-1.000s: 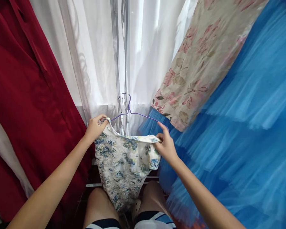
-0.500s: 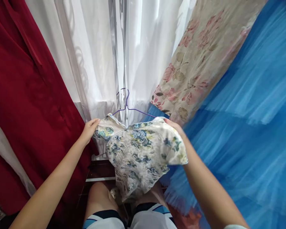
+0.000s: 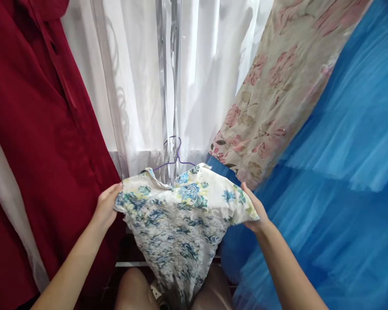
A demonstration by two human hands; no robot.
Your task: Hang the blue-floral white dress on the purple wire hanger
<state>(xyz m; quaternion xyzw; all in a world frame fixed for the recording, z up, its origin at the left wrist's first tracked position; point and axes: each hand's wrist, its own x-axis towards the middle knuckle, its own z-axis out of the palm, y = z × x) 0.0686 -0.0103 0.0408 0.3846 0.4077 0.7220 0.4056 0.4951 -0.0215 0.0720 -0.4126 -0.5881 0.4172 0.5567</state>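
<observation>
A white blouse (image 3: 177, 219) with blue and yellow flowers hangs on a purple hanger (image 3: 178, 156) in front of me. The hanger's hook and part of its bar show above the neckline; the rest is inside the blouse. At the left sleeve, my left hand (image 3: 108, 204) is closed on the edge, pulling it sideways. My right hand (image 3: 255, 211) grips the opposite sleeve, its fingers partly hidden behind the cloth. Both sleeves are spread outward, and the lower part of the blouse falls between my knees.
A long red dress (image 3: 51, 129) hangs at the left. On the right are a beige floral dress (image 3: 255, 116) and a blue tulle skirt (image 3: 339, 181). Metal poles (image 3: 170, 64) stand before a white curtain (image 3: 136, 86). The dark floor (image 3: 134, 252) shows below.
Both hands have slid from the shoulders out and down along the sleeves. The blouse now lies straighter and more spread, and my right hand has come round to the sleeve's edge.
</observation>
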